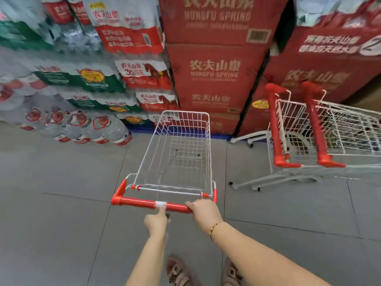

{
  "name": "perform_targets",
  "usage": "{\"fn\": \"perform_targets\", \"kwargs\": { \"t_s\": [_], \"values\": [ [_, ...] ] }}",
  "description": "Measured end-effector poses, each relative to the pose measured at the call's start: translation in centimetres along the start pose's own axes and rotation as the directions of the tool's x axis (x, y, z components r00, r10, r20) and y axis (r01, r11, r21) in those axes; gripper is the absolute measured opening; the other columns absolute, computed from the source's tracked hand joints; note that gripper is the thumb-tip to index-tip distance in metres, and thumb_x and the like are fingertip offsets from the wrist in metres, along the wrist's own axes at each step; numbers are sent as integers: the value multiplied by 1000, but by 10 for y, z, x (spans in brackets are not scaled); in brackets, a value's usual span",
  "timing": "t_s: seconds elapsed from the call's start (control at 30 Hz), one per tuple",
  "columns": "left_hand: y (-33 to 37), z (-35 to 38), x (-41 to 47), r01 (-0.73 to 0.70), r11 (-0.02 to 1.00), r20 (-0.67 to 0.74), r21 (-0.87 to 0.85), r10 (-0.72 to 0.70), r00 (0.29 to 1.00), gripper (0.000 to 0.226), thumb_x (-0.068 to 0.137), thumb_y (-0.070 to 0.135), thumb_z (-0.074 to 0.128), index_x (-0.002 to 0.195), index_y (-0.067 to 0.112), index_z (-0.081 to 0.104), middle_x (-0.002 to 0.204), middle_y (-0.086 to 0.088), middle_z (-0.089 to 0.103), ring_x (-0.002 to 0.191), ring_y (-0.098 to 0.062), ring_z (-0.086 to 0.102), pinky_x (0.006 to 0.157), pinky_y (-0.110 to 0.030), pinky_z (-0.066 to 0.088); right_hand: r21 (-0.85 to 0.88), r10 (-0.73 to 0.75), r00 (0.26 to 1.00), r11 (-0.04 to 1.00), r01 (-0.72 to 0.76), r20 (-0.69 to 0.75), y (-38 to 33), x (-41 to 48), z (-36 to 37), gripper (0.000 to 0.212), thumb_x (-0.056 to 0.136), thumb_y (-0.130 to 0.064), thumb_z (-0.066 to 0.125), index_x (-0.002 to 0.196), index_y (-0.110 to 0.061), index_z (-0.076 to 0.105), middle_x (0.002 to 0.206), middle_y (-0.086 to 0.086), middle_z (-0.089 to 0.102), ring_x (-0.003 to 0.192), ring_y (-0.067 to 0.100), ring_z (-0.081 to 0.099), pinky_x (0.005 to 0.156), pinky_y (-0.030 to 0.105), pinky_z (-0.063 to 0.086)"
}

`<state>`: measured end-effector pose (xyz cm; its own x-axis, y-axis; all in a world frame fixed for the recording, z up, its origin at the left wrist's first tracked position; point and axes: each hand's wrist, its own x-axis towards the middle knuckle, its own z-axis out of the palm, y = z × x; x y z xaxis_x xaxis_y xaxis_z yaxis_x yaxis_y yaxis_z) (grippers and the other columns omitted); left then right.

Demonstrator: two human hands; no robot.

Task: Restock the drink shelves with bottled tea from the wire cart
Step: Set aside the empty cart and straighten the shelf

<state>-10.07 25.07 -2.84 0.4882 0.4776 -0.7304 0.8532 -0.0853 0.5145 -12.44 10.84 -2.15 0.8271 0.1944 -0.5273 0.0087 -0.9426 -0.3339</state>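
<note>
Wire cart (177,149) sits straight ahead of the person, basket empty, long axis pointing away toward stacked red cartons (214,75). Right hand (204,211) clenched around the right end of the red handle bar (144,203). Left hand (156,221) loose, one finger touching the bar's middle, not gripping. No bottled tea or drink shelves visible. Right hand is nearer for steering.
</note>
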Motion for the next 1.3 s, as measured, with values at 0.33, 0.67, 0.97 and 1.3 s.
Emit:
{"fn": "perform_targets", "kwargs": {
  "t_s": [0.33, 0.67, 0.97, 1.3],
  "values": [
    [63, 27, 54, -181, 982, -105, 49, 185, 977, 22, 87, 8, 59, 108, 4, 60, 80, -12, 59, 66, -25, 54, 76, -47, 56, 507, 392, 798, 853, -128, -458, 126, -21, -77, 27, 88, -11, 60, 114, -12, 65, 116, 5, 64, 110, 20, 57, 94, 22, 36],
    [185, 48, 99, -302, 856, 120, 419, 278, 953, 16, 92, 9, 49, 106, 13, 56, 87, -16, 57, 64, -31, 57, 41, -37, 54, 421, 731, 629, 674, -607, -265, 260, 12, -127, 41, 87, -19, 63, 122, 1, 53, 111, 27, 61, 102, 40, 58, 87, 42, 49],
    [254, 80, 124, -446, 523, 244, 726, 410, 879, 26, 96, 21, 45, 111, 2, 55, 96, -26, 65, 72, -39, 68, 63, -48, 58, 513, 836, 539, 511, -690, -108, 267, 38, -138, 34, 85, -12, 64, 118, -2, 60, 104, 21, 65, 98, 34, 62, 81, 33, 49],
    [250, 135, 96, -617, 313, 425, 722, 503, 753, 31, 98, 23, 34, 122, 9, 48, 82, -19, 62, 71, -35, 60, 61, -37, 47, 475, 874, 485, 420, -773, 16, 276, 49, -152, 14, 91, -7, 54, 102, -3, 61, 87, 9, 60, 74, 23, 57, 69, 29, 50]
  ]
}}
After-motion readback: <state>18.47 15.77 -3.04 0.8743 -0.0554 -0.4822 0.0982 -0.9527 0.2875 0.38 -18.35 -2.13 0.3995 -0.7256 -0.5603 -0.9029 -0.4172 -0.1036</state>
